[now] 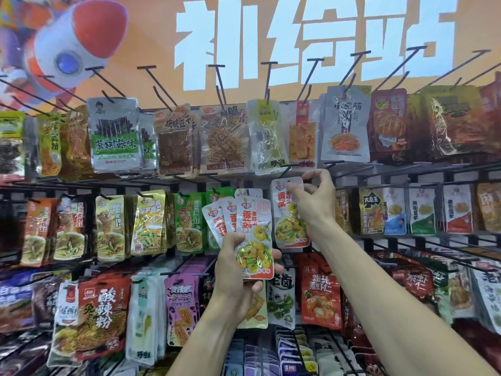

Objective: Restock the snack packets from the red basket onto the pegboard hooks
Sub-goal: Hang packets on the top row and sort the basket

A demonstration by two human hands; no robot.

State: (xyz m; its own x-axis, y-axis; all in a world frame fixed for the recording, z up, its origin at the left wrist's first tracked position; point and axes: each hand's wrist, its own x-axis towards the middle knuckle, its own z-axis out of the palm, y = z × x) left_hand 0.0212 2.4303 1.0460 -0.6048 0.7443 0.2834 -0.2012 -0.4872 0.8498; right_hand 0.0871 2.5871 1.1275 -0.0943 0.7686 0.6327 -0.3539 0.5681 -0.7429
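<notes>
Snack packets (pixel 245 229) marked 贡菜, white with red lettering, are held fanned in the left hand (pixel 236 263), gripped at their lower ends. One matching packet (pixel 289 213) is pinched at its top edge by the right hand (pixel 315 198), just below a black pegboard hook (pixel 286 169). Orange sign (pixel 311 36) overhead reads 补给站.

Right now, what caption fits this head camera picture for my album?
Right hand pinches a white-and-red shrimp snack packet at a black pegboard hook; left hand holds a fan of matching packets.
</notes>
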